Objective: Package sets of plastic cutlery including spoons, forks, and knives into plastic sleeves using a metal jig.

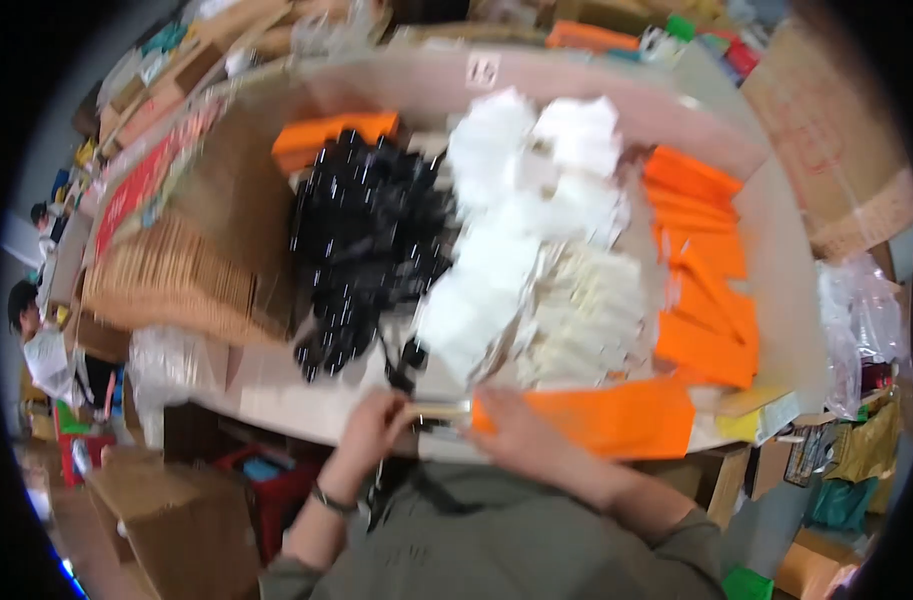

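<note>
Near the front edge of the table, my right hand (516,430) is closed on the left end of a long, flat orange box (606,415). A pale, flat piece (441,410) with something dark beneath it bridges the gap between that end and my left hand (378,422). My left fingers pinch the piece's outer end; blur hides whether it sits inside the box. Just beyond my hands lie a heap of shiny black wrapped items (366,230), loose white pieces (491,240) and a row of cream pieces (586,310).
Flat orange boxes (701,270) are piled at the right, and another orange box (331,135) lies at the back. A pale raised wall (616,75) curves round the table. Stacked brown cardboard (176,275) stands at left. A carton (181,520) is below left.
</note>
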`<state>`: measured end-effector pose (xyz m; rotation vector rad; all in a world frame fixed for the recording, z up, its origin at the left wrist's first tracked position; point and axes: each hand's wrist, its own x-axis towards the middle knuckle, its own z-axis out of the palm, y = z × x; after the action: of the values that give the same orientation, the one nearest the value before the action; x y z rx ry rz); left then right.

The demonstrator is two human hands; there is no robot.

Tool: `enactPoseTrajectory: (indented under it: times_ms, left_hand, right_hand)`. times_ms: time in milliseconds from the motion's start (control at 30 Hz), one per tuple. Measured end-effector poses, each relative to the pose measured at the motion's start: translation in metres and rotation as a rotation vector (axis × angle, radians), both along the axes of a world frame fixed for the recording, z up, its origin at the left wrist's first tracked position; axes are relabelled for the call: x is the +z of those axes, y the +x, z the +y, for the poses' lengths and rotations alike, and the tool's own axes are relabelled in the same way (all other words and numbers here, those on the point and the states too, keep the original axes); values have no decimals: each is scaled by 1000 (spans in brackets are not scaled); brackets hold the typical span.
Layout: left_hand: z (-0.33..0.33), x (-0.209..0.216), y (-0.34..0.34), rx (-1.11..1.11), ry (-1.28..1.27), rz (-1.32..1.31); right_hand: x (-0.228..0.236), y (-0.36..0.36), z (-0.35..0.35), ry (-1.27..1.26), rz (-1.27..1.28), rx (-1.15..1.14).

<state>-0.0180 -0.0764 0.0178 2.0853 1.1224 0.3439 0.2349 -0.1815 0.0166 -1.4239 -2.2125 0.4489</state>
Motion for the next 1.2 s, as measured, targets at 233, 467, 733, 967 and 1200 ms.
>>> enactPoseTrajectory:
  times_ms: [233,467,733,967,1200]
  left_hand:
    - [-34,-19,24,331,200,77]
    - [-42,-19,44,260,59,-98]
    - [-32,11,58,308,-33,29]
    - [-28,-9,80,232,-786,-548]
    - [-5,-38,66,208,-1473,-715]
  right_hand:
    - [4,11,4,-41,102,33]
    - [-5,11,15,-497,434,61]
    - [-44,2,10,-11,391,-71]
    - [-36,8,18,110,-18,66]
    - [-16,7,15,39,-56,131]
